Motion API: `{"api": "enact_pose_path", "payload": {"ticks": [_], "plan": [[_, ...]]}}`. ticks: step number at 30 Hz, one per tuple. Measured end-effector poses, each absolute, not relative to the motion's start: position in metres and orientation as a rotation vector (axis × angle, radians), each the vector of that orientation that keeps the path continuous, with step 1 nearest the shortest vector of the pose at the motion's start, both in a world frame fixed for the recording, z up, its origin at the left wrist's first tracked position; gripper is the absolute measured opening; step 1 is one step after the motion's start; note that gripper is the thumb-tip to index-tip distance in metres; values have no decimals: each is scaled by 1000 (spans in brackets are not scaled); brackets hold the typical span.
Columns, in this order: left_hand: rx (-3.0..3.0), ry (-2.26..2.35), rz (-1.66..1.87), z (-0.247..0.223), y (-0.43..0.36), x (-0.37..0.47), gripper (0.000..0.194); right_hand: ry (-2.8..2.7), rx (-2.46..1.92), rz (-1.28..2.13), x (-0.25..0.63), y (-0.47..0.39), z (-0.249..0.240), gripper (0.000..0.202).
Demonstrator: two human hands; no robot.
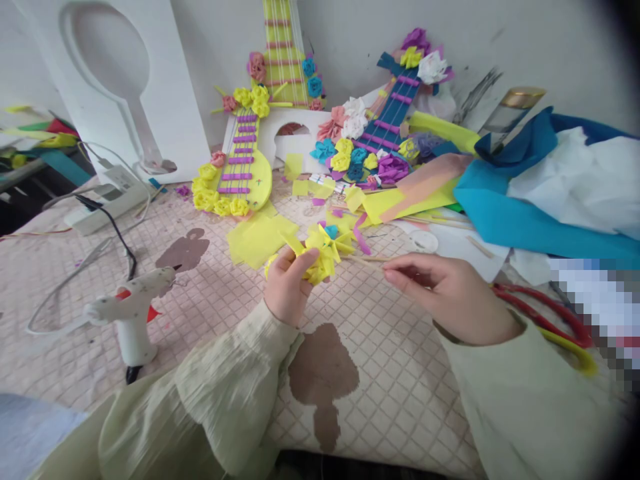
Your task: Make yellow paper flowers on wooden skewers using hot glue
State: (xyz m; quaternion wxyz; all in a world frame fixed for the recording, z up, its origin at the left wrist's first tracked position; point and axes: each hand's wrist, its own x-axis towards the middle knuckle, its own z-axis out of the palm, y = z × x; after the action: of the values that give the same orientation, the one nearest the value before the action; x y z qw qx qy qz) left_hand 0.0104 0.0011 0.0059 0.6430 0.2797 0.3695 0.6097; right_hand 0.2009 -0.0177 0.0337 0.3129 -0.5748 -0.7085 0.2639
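Observation:
Near the middle of the table, my left hand (291, 283) is closed round a bunch of yellow paper flowers (323, 260) with a small blue piece at its top. To the right, my right hand (445, 290) pinches the end of a thin wooden stick (367, 263), whose other end points at the flowers. Whether the stick touches them I cannot tell. Yellow paper sheets (257, 237) lie just behind my left hand.
A white glue gun (131, 320) stands at the left, its cable running to a power strip (107, 207). Flower-decorated paper instruments (245, 160) lean at the back. Blue crepe paper (515, 213) and red-handled scissors (550, 310) lie at the right.

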Motion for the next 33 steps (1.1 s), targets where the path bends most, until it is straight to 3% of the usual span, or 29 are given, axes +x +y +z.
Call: {"api": "enact_pose_path", "payload": {"ticks": [7, 12, 19, 25, 33], "plan": [[661, 603, 1114, 5, -15, 20, 19, -1727, -1508, 924, 195, -27, 48, 25], [803, 591, 1100, -4, -20, 22, 16, -1674, -1404, 1232, 188, -31, 45, 25], [677, 665, 1008, -1, -20, 24, 21, -1597, -1263, 1399, 184, -30, 43, 11], [613, 659, 983, 2, -21, 26, 23, -1483, -1307, 1368, 180, -31, 43, 16], [803, 787, 1207, -9, -17, 27, 25, -1558, -1535, 928, 174, -40, 40, 34]]}}
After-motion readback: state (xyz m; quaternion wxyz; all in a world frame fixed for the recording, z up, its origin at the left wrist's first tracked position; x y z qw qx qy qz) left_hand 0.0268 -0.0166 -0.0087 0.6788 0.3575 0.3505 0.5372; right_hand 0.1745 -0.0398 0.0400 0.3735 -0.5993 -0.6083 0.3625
